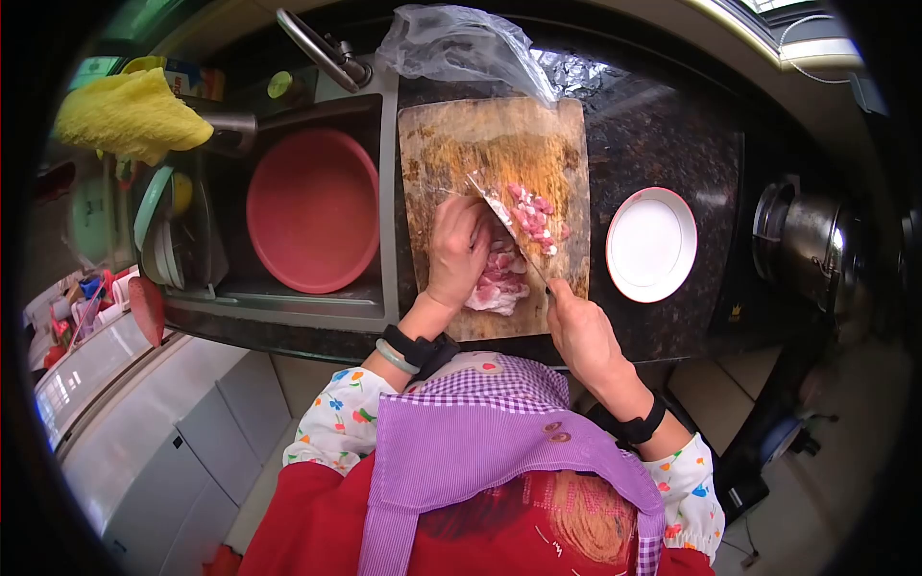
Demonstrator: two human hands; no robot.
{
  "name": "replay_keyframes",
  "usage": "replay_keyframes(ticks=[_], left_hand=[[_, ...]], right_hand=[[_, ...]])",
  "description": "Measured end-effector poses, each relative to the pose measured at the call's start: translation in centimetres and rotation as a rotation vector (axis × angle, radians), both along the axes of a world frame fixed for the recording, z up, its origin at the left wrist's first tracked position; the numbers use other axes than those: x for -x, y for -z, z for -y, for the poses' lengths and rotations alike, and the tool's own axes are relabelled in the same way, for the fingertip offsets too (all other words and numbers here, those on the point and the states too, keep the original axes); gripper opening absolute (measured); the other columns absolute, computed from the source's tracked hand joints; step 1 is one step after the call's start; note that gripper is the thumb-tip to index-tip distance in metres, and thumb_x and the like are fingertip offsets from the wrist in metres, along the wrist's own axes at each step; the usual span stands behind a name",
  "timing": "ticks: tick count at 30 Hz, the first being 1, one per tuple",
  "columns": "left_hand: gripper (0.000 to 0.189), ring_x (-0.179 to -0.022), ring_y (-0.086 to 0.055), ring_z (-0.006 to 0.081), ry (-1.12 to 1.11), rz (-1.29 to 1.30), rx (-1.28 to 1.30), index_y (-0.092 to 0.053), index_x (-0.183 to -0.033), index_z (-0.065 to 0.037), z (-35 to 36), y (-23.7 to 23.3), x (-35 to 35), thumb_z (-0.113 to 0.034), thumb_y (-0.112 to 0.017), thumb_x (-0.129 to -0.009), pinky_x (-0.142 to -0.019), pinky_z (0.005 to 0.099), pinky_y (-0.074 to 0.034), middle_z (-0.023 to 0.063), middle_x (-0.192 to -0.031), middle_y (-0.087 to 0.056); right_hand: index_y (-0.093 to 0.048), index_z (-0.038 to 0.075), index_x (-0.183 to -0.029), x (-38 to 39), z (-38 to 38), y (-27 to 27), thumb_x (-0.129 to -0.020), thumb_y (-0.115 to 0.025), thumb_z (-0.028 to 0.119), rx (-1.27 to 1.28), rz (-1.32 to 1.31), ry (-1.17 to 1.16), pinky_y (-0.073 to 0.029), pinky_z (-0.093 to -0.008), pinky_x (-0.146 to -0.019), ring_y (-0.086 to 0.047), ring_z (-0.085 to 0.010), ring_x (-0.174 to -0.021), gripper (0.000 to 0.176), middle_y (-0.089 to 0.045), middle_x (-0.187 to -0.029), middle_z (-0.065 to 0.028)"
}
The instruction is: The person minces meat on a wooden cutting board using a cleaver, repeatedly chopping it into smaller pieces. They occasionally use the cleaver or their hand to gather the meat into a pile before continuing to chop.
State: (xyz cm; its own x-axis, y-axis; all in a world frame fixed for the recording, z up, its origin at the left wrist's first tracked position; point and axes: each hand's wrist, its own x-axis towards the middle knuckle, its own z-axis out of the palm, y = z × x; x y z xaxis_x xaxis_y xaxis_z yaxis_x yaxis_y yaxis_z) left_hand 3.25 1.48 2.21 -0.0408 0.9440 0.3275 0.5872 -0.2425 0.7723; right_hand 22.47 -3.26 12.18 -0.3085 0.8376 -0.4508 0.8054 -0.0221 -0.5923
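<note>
The right grip (pixel 579 328) clenches the knife (pixel 515 228); to its left, the meat (pixel 499 288) runs fore-and-aft, held by the nearer left grip (pixel 457 248).

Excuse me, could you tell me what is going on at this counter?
A person is cutting raw meat on a wooden board. The right hand holds a knife, while the left hand is at the meat. Small cut pieces lie beyond the blade, and a white bowl stands to the right of the board.
</note>
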Motion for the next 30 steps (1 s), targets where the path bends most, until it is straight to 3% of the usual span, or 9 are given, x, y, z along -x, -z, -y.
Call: replay_keyframes(ticks=[7, 10, 12, 15, 18, 24, 26, 30], left_hand=[[0.026, -0.1, -0.058, 0.0375, 0.069, -0.004, 0.025, -0.064, -0.099, 0.003, -0.1, 0.6, 0.1, 0.006, -0.065, -0.073, -0.087, 0.0425, -0.048, 0.0166, -0.1, -0.062], [0.03, -0.101, -0.058, 0.0364, 0.221, 0.008, 0.042, -0.063, -0.103, 0.002, -0.3, 0.3, 1.1, 0.004, -0.068, -0.073, -0.087, 0.0419, -0.049, 0.0167, -0.105, -0.061], [0.033, -0.101, -0.059, 0.0353, 0.17, 0.053, 0.064, -0.062, -0.107, 0.002, -0.3, -0.1, 1.2, 0.001, -0.07, -0.076, -0.087, 0.0408, -0.049, 0.0169, -0.111, -0.061], [0.038, -0.1, -0.06, 0.032, 0.083, 0.115, 0.098, -0.059, -0.113, 0.001, 0.2, -1.3, 1.0, -0.004, -0.074, -0.079, -0.086, 0.038, -0.051, 0.0169, -0.12, -0.058], [0.026, -0.102, -0.06, 0.0325, -0.042, 0.052, 0.094, -0.061, -0.102, 0.001, 0.1, -1.4, 0.5, 0.001, -0.071, -0.079, -0.085, 0.0385, -0.05, 0.016, -0.112, -0.06], [0.017, -0.097, -0.058, 0.0356, -0.015, 0.043, 0.014, -0.063, -0.091, 0.002, -0.2, 0.1, 0.0, 0.005, -0.067, -0.075, -0.085, 0.0415, -0.048, 0.0158, -0.098, -0.061], [0.017, -0.095, -0.059, 0.0356, -0.009, 0.04, 0.026, -0.063, -0.092, 0.002, -0.1, 0.5, 0.1, 0.005, -0.067, -0.075, -0.084, 0.0413, -0.049, 0.0157, -0.097, -0.061], [0.019, -0.093, -0.06, 0.0357, 0.06, 0.036, 0.056, -0.064, -0.094, 0.002, 0.0, 0.7, 0.3, 0.005, -0.067, -0.075, -0.081, 0.0412, -0.05, 0.0152, -0.096, -0.062]], right_hand=[[-0.046, 0.0, -0.101, 3.3, -3.9, 4.0, -0.085, -0.05, -0.002, -0.096, -0.018, 0.076, -0.048, -0.056, -0.062, -0.061, -0.0494, -0.07, 0.016, -0.059, -0.069, -0.0299], [-0.048, 0.0, -0.1, 4.0, -5.6, 4.4, -0.086, -0.052, -0.001, -0.139, -0.172, 0.11, -0.047, -0.0552, -0.061, -0.061, -0.0491, -0.069, 0.015, -0.059, -0.069, -0.0296], [-0.053, -0.002, -0.11, 2.4, -4.9, 4.8, -0.092, -0.053, 0.002, -0.161, -0.246, 0.157, -0.047, -0.0453, -0.055, -0.061, -0.0428, -0.061, 0.018, -0.054, -0.065, -0.0273], [-0.054, -0.002, -0.106, 0.9, -3.4, 0.5, -0.093, -0.053, 0.002, 0.063, -0.2, 0.219, -0.046, -0.0434, -0.053, -0.06, -0.0405, -0.057, 0.013, -0.052, -0.063, -0.0257], [-0.05, 0.0, -0.101, -0.7, -1.5, -0.6, -0.089, -0.054, 0.002, 0.007, -0.086, 0.063, -0.046, -0.0504, -0.056, -0.061, -0.046, -0.068, 0.013, -0.055, -0.065, -0.0262], [-0.048, -0.001, -0.099, -0.1, -0.6, -1.0, -0.088, -0.052, 0.002, 0.082, -0.006, 0.041, -0.047, -0.0537, -0.058, -0.062, -0.047, -0.07, 0.011, -0.057, -0.067, -0.0281], [-0.048, -0.002, -0.098, 1.1, -1.5, 0.3, -0.088, -0.052, 0.002, 0.1, 0.024, 0.017, -0.047, -0.0549, -0.059, -0.062, -0.0477, -0.07, 0.011, -0.058, -0.068, -0.0286], [-0.049, -0.002, -0.098, 4.9, -5.5, 5.5, -0.089, -0.052, 0.002, -0.163, -0.09, 0.064, -0.047, -0.0558, -0.06, -0.062, -0.0489, -0.071, 0.011, -0.059, -0.069, -0.0296]])
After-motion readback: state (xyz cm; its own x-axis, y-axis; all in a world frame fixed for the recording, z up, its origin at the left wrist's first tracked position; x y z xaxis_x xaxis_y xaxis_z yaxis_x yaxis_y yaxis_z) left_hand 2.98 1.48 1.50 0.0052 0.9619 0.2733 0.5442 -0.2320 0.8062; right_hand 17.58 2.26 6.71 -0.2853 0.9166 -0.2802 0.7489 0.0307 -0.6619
